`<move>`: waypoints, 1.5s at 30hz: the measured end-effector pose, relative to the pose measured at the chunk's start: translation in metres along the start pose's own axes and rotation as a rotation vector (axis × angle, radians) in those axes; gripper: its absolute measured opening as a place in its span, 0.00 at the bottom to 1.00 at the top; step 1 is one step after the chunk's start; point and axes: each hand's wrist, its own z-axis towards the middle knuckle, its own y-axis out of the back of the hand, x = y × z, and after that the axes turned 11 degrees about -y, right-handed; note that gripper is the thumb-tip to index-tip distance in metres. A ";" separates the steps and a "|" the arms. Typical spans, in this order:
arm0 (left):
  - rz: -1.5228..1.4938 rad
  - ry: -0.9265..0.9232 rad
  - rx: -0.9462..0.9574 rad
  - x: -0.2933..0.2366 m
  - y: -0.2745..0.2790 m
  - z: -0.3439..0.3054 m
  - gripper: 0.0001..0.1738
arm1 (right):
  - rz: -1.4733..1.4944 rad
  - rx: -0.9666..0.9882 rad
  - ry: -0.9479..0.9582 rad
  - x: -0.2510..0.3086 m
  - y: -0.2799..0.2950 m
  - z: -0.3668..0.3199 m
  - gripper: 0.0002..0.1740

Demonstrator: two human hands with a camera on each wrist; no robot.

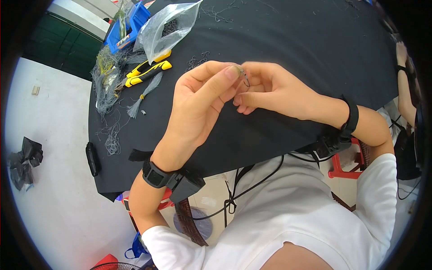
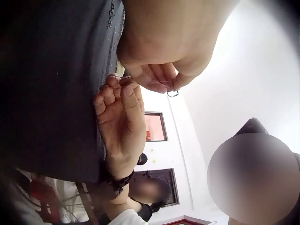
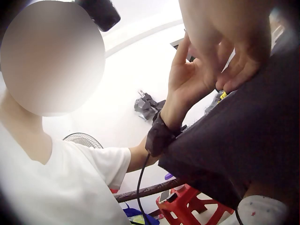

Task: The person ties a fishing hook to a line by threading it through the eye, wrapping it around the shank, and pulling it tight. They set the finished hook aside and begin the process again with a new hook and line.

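Note:
A small dark hook (image 1: 246, 81) shows between the two hands in the head view, above the black cloth. My left hand (image 1: 200, 101) pinches its upper end between thumb and index finger. In the left wrist view the curved metal hook (image 2: 173, 93) sticks out past the left fingertips, with a thin line by it. My right hand (image 1: 281, 92) is close against the left one, its fingers curled and thumb bent inward; a thin strand may be in its fingertips, too fine to make out. The right wrist view hides the hook behind the fingers.
Yellow-black pliers (image 1: 148, 74), a tied bundle of pale strands (image 1: 143, 96) and tangled grey line (image 1: 105, 90) lie on the black cloth (image 1: 292, 40) at left. Behind them are a clear bag (image 1: 155, 38) and a blue bin (image 1: 130, 29). Another person's arm (image 1: 405, 85) is at far right.

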 end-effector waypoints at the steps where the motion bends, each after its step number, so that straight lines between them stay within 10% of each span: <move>1: 0.018 -0.009 0.001 0.000 0.000 0.001 0.10 | 0.012 -0.014 0.003 0.002 0.000 -0.001 0.10; 12: 0.318 -0.177 -0.095 -0.002 0.000 0.004 0.06 | -0.444 -0.218 0.416 0.008 -0.002 -0.006 0.13; 26: 1.290 -0.778 0.181 -0.003 0.012 0.010 0.11 | -0.382 -0.174 0.400 0.003 -0.001 -0.001 0.13; 45: 1.368 -0.833 -0.070 -0.017 0.031 0.024 0.08 | -0.461 -0.122 0.247 0.011 0.001 -0.006 0.12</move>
